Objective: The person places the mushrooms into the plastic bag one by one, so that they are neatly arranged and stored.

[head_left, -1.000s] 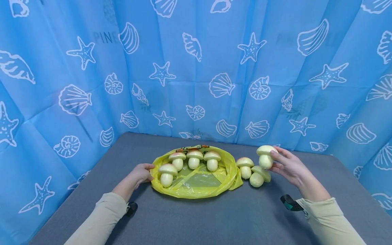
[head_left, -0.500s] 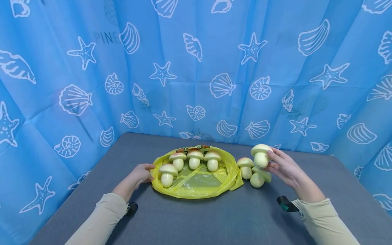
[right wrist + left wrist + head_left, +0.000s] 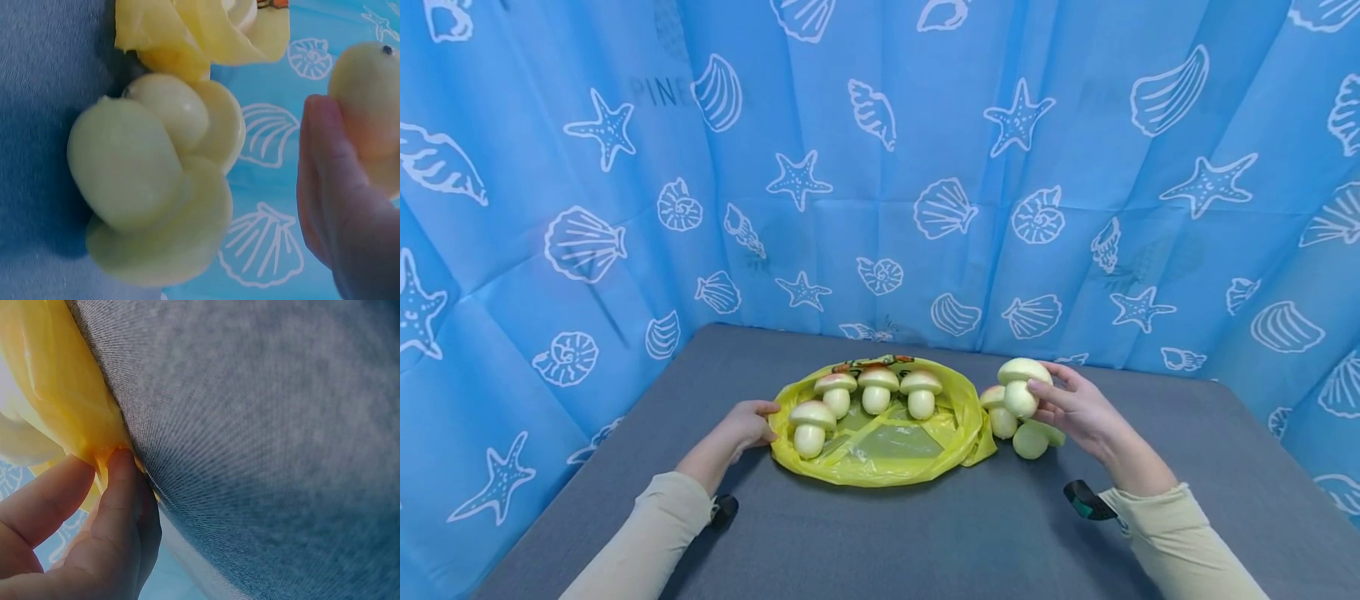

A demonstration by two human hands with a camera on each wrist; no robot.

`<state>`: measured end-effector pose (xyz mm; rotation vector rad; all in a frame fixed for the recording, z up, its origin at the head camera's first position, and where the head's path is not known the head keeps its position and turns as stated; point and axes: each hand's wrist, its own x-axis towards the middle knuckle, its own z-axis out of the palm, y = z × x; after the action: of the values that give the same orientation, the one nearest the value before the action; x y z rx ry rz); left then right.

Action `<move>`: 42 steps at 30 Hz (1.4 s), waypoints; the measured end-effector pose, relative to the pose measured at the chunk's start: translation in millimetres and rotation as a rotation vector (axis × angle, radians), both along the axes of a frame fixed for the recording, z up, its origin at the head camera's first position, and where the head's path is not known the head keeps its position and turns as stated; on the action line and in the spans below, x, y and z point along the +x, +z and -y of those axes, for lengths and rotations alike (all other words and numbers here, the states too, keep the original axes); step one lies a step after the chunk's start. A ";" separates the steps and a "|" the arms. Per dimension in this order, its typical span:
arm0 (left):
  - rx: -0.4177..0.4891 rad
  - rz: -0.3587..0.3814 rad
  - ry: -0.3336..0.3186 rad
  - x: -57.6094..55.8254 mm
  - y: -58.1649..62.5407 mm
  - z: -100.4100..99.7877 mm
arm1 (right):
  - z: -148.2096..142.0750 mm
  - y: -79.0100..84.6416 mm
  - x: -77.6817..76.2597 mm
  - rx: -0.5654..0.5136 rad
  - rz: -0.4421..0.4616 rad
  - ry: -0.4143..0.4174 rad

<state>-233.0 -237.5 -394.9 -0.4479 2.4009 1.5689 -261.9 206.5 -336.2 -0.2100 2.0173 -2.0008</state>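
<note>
At the left rim of an opened yellow plastic bag [image 3: 880,475], my left hand [image 3: 741,432] pinches the film between thumb and fingers, as the left wrist view also shows. Several pale mushrooms stand inside, one mushroom [image 3: 809,435] at the left and others along the back wall. My right hand [image 3: 1086,421] holds another mushroom [image 3: 1024,372] by its stem, cap up, above the table right of the bag. Behind and below it are two more: a pink-tinged mushroom [image 3: 1002,423] upright against the bag's edge, and a greenish mushroom [image 3: 125,162] tipped on its side.
Grey cloth covers the table [image 3: 880,542]. A blue curtain [image 3: 895,167] with white shells and starfish hangs along the back and sides. Printed orange marks show on the bag's far rim [image 3: 872,363].
My right hand has moved left with the mushroom, from right of the two loose ones to over them, dipping slightly at the end. The left hand and bag have stayed put.
</note>
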 end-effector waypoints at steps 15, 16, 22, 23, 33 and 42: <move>-0.008 -0.007 -0.004 0.2 -1.6 0.8 | 26.1 -2.7 4.2 0.055 0.001 0.025; -0.008 -0.005 -0.005 -0.2 -2.0 1.1 | 28.0 -2.6 4.8 0.057 0.001 0.023; -0.016 0.011 -0.002 -0.9 0.1 0.1 | 39.6 -3.0 8.2 0.020 0.001 0.003; -0.017 0.012 -0.001 -0.8 0.5 0.0 | 41.7 -3.2 8.7 0.015 0.000 -0.001; -0.016 0.005 -0.001 0.1 1.3 0.1 | 64.7 -9.5 13.4 0.039 -0.026 -0.016; -0.012 0.006 -0.001 -0.5 -1.0 0.7 | 87.8 -23.0 18.9 0.025 -0.011 0.035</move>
<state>-233.5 -238.2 -395.9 -0.4528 2.4067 1.5512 -243.0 118.7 -359.2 -0.2500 2.0299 -1.9568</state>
